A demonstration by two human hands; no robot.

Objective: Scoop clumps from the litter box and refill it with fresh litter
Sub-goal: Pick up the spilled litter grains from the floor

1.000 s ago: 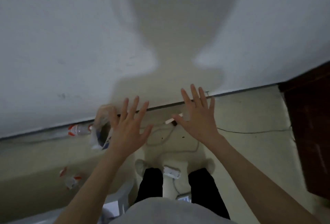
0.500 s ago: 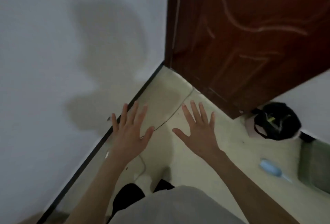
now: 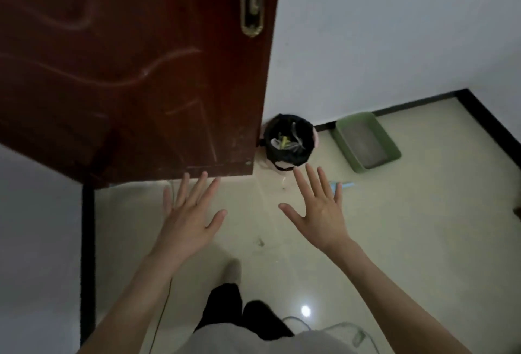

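bin (image 3: 290, 142) stands between door (image 3: 135, 71) on its left and litter box (image 3: 366, 142) on its right (both against the wall (image 3: 380, 29)).

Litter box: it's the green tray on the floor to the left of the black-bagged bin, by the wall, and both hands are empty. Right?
Not quite. The head view shows the green litter box to the right of the bin, not the left. It is by the wall, and the left hand and right hand are empty, fingers spread.

There is just one camera, worn on the person's head. It looks forward and down at the floor (image 3: 394, 241) from standing height. The two hands (image 3: 191, 218) are close, low in the middle. The door (image 3: 135, 71) is at 11 o'clock. The green litter box (image 3: 366, 142), farther off, is at 1 o'clock.
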